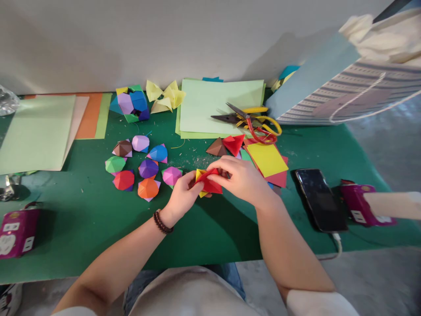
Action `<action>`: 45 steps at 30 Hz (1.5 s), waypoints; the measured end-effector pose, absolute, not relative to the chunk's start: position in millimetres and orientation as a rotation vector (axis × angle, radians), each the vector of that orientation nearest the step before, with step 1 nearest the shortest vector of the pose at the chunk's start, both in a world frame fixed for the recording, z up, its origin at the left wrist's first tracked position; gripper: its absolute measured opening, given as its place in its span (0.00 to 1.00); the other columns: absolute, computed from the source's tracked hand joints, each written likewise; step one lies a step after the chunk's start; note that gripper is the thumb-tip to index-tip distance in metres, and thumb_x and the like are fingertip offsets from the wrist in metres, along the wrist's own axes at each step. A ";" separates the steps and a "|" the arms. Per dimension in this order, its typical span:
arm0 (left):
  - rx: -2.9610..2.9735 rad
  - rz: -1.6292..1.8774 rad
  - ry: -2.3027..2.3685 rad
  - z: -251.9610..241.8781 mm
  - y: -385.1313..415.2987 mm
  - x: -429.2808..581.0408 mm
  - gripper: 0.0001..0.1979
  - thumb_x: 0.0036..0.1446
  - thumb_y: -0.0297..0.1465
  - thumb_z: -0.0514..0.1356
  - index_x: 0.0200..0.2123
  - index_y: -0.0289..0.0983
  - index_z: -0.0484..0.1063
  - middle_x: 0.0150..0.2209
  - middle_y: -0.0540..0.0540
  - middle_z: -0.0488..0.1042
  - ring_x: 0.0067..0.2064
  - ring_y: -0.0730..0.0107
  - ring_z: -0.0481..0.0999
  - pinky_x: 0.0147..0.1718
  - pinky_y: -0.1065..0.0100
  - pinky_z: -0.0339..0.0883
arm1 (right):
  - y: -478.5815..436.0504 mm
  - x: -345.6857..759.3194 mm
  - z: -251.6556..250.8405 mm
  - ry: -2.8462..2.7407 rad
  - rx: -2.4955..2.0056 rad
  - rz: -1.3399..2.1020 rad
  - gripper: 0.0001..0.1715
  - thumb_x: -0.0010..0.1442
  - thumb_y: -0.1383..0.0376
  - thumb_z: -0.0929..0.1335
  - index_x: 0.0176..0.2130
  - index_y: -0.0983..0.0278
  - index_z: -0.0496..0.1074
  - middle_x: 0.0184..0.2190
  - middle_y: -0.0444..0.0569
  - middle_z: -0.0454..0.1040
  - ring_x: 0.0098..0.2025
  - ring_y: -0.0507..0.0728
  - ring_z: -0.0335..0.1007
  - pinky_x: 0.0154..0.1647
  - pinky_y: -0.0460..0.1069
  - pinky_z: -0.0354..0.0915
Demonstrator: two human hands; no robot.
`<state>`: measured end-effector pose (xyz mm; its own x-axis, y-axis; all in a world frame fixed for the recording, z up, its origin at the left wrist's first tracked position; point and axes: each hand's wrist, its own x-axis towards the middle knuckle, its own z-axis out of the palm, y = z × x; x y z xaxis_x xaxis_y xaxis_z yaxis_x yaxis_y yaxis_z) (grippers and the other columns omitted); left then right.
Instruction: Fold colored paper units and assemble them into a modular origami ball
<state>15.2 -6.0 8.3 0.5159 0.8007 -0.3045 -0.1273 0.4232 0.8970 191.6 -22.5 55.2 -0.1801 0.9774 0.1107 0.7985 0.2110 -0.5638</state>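
Between my two hands is a red and yellow folded paper piece (pixel 213 184), held just above the green table. My left hand (pixel 186 193), with a beaded bracelet at its wrist, pinches the yellow side. The red side is gripped by the fingers of my right hand (pixel 238 179). Just left of my left hand lies a pink-purple folded paper piece (pixel 172 176). Several similar pieces in other colours sit farther left, among them an orange one (pixel 148 188) and a red one (pixel 124 180). Beyond my right hand rest a brown folded piece (pixel 216 147) and a red folded piece (pixel 233 144).
Pliers (pixel 230 118) and red-handled scissors (pixel 263 136) lie on pale green sheets (pixel 204 105). Square yellow paper (pixel 267 159) is stacked at right, near a phone (pixel 319 199) on a cable. A paper bag (pixel 315 83) stands back right; a multicoloured paper ball (pixel 133 104) sits back left.
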 end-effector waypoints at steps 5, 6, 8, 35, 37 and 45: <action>0.961 0.697 0.849 3.0 -5.0 14.0 0.06 0.55 0.28 0.60 0.37 0.35 0.71 0.36 0.47 0.77 0.36 0.68 0.79 0.36 0.68 0.75 | -20.9 187.6 51.0 -2.068 -1.657 0.452 0.03 0.62 0.66 0.68 0.38 0.60 0.74 0.33 0.47 0.76 0.31 0.55 0.71 0.32 0.50 0.63; 0.954 0.705 0.848 2.9 -4.8 14.0 0.06 0.55 0.29 0.61 0.37 0.35 0.71 0.36 0.47 0.77 0.36 0.68 0.79 0.36 0.68 0.75 | -20.6 187.3 50.7 -2.064 -1.650 0.434 0.03 0.63 0.65 0.68 0.38 0.60 0.74 0.33 0.48 0.76 0.31 0.56 0.72 0.32 0.50 0.63; 0.931 0.720 0.840 4.2 -4.6 14.3 0.08 0.55 0.30 0.62 0.39 0.35 0.72 0.36 0.47 0.78 0.34 0.69 0.79 0.36 0.68 0.74 | -20.3 187.4 50.3 -2.055 -1.635 0.402 0.04 0.63 0.65 0.68 0.38 0.60 0.75 0.34 0.49 0.76 0.32 0.56 0.72 0.33 0.51 0.64; 0.773 0.946 0.906 6.6 -4.9 20.4 0.15 0.60 0.32 0.57 0.50 0.38 0.73 0.52 0.41 0.77 0.50 0.62 0.78 0.44 0.65 0.76 | -20.5 170.8 43.9 -1.485 -1.787 0.821 0.15 0.56 0.60 0.71 0.43 0.60 0.70 0.22 0.41 0.73 0.21 0.54 0.71 0.23 0.48 0.65; 0.741 0.948 0.906 9.3 -5.2 21.2 0.15 0.59 0.32 0.58 0.49 0.38 0.74 0.52 0.42 0.77 0.51 0.61 0.78 0.45 0.64 0.75 | -19.8 165.8 39.7 -1.571 -1.818 0.667 0.14 0.57 0.62 0.70 0.45 0.61 0.72 0.25 0.44 0.75 0.25 0.56 0.74 0.28 0.50 0.68; 0.660 0.940 0.811 6.2 -6.0 20.2 0.12 0.55 0.33 0.61 0.43 0.36 0.75 0.43 0.45 0.78 0.44 0.64 0.79 0.46 0.60 0.75 | -15.9 169.5 29.8 -1.671 -1.838 0.482 0.12 0.57 0.64 0.70 0.43 0.62 0.75 0.28 0.48 0.77 0.27 0.57 0.74 0.31 0.52 0.69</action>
<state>20.2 -6.0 6.2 0.3488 0.8856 -0.3066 -0.4330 0.4424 0.7853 169.5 -15.9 29.8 0.1412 0.9817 0.1276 0.7631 -0.0258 -0.6458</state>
